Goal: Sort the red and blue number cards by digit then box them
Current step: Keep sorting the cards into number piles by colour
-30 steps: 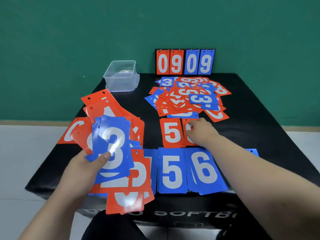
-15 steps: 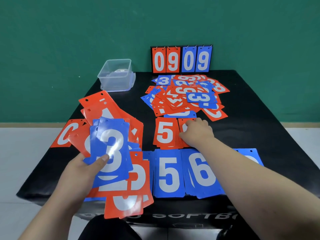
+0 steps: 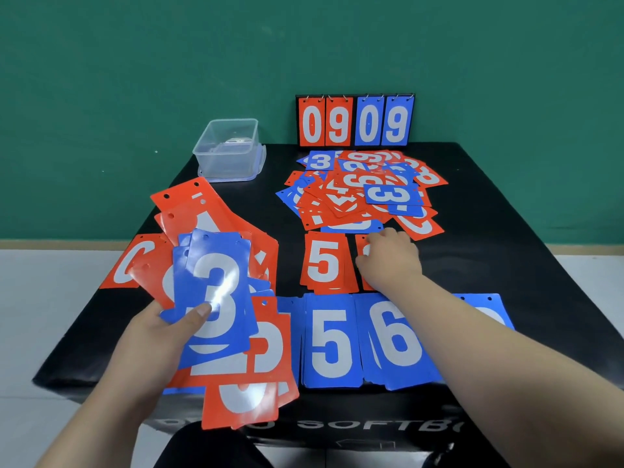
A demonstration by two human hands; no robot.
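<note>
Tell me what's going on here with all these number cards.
A person is sorting number cards on a black table. The left hand grips a fan of cards with a blue 3 on top; the right hand rests on a red pile beside the red 5 stack. A blue 5 stack and blue 6 stack lie nearest. An unsorted heap waits behind, before a 0909 scoreboard; the clear plastic box stands back left.

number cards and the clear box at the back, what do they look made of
Blue 3 card, like the rest: probably thin glossy plastic or laminate, given the glare streak and punched holes. Clear box: seemingly rigid transparent plastic; walls are see-through with a bluish base rim.
</note>
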